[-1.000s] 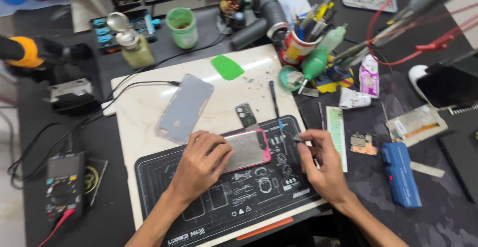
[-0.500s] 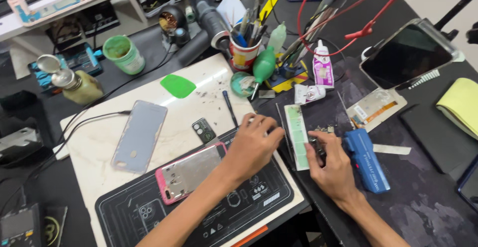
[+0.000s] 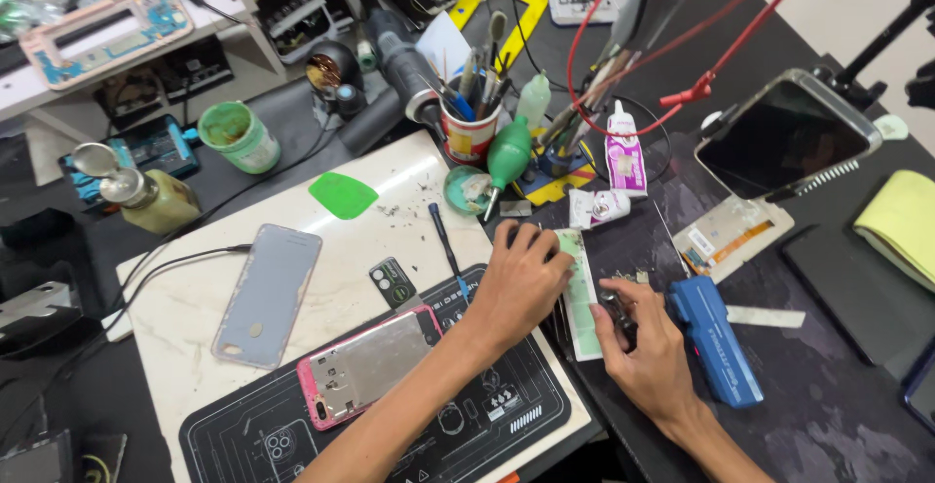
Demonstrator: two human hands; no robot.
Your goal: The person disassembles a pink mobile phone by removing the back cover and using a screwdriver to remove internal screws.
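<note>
A cluttered dark bench (image 3: 838, 386) fills the view. On its left half lies a pale work board (image 3: 321, 249), and a black repair mat (image 3: 390, 434) with white outlines covers the board's near part. A grey phone back cover (image 3: 268, 293) lies flat on the board, left of centre. A pink-framed phone (image 3: 365, 366), opened with its metal inside facing up, lies on the mat just near and right of the cover. To the far right a dark-screened phone (image 3: 784, 137) sits tilted on a stand. A blue handheld tool (image 3: 716, 342) lies on the bench, right of the hands.

The left hand (image 3: 516, 283) reaches across the mat's right edge, palm down, fingers pressing on a narrow pale green strip (image 3: 581, 298) that lies between the two hands. The right hand (image 3: 648, 347) rests just right of the strip, fingers curled around a small dark part (image 3: 616, 308); what it is cannot be told. The hands are close together but not touching.

Beyond them stand a red cup of tools (image 3: 469, 132), a green squeeze blower (image 3: 506, 157), a thin dark screwdriver (image 3: 445, 235), a green plastic pick (image 3: 343, 196) and a small black camera cover (image 3: 392, 281).
</note>
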